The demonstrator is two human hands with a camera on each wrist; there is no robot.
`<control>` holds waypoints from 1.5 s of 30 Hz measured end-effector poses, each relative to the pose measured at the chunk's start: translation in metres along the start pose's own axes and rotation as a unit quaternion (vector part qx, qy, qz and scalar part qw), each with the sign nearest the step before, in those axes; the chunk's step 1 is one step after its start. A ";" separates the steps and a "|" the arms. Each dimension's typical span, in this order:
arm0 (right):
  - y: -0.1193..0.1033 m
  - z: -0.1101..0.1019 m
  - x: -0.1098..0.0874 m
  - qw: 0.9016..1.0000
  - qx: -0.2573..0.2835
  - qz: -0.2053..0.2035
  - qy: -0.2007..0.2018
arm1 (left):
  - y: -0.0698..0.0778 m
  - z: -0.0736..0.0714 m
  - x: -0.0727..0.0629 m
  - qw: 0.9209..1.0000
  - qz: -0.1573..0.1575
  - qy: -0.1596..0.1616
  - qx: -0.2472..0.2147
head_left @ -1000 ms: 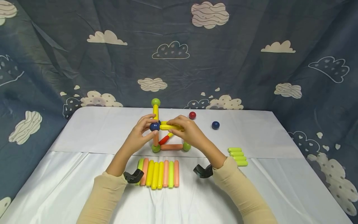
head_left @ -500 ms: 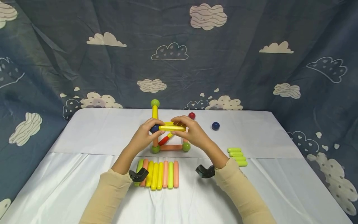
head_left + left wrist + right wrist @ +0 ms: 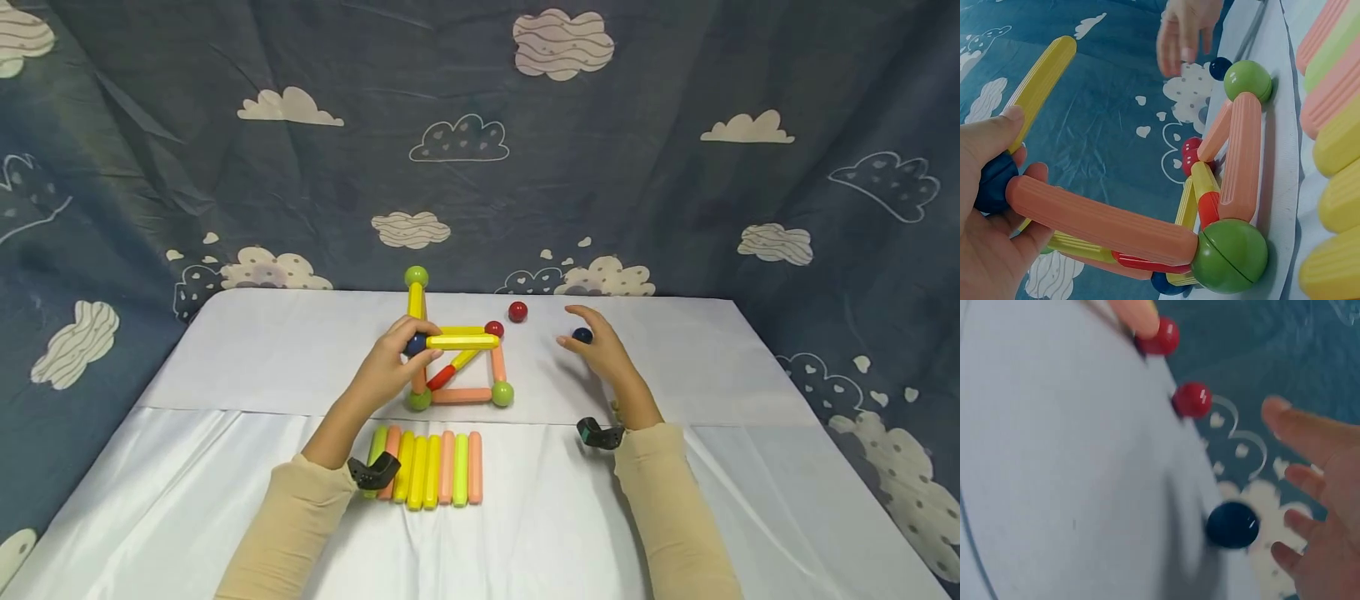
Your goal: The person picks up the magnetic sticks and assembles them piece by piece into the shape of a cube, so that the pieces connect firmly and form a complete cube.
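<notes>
My left hand point(image 3: 386, 362) grips a dark blue ball point(image 3: 994, 181) at an upper corner of a frame of sticks and balls. From that ball a yellow stick point(image 3: 462, 342) points rightward, and a salmon stick point(image 3: 1104, 219) runs down to a green ball point(image 3: 1230, 256). A red ball point(image 3: 493, 329) and another green ball point(image 3: 502, 393) form right-hand corners; a red-and-yellow diagonal point(image 3: 442, 377) crosses the base. Over on the right, my right hand point(image 3: 611, 350) has fingers spread around a loose blue ball point(image 3: 1233, 525); the right wrist view shows a gap between them.
A loose red ball point(image 3: 517, 312) lies behind the frame, to its right. Yellow, salmon and green sticks point(image 3: 431, 471) lie in a row at the front. A tall yellow post topped by a green ball point(image 3: 416, 277) rises at the back left.
My right hand has let go of the yellow stick and moved right to the loose blue ball. The left hand keeps its hold, and the yellow stick stays out from its ball.
</notes>
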State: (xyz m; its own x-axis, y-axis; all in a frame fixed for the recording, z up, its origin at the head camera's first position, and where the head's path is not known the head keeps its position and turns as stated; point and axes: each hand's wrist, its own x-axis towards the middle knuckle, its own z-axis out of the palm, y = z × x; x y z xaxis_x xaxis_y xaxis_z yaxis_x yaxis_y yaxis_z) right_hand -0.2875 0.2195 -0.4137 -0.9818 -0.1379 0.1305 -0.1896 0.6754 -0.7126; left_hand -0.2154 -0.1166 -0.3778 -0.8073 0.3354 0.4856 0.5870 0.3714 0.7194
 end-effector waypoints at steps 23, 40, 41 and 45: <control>-0.071 0.007 -0.039 0.961 0.252 -0.109 -0.018 | -0.004 0.003 0.000 1.000 0.015 0.006 0.001; -0.098 0.021 -0.065 0.952 0.279 -0.126 -0.024 | -0.004 0.003 0.000 1.000 0.019 0.003 0.004; -0.094 0.024 -0.068 0.953 0.281 -0.116 -0.016 | -0.004 0.003 0.000 1.000 0.021 0.004 0.003; -0.078 0.038 -0.086 0.952 0.294 -0.087 -0.009 | 0.001 0.002 0.000 1.000 0.021 0.004 0.000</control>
State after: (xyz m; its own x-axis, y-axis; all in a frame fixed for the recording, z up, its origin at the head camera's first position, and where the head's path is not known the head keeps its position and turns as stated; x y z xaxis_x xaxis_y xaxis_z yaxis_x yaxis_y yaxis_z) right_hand -0.1878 0.1511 -0.3954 -0.9344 -0.2267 0.2747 -0.3067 0.1202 -0.9442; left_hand -0.2142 -0.1145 -0.3779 -0.7827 0.3430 0.5194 0.6201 0.3569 0.6986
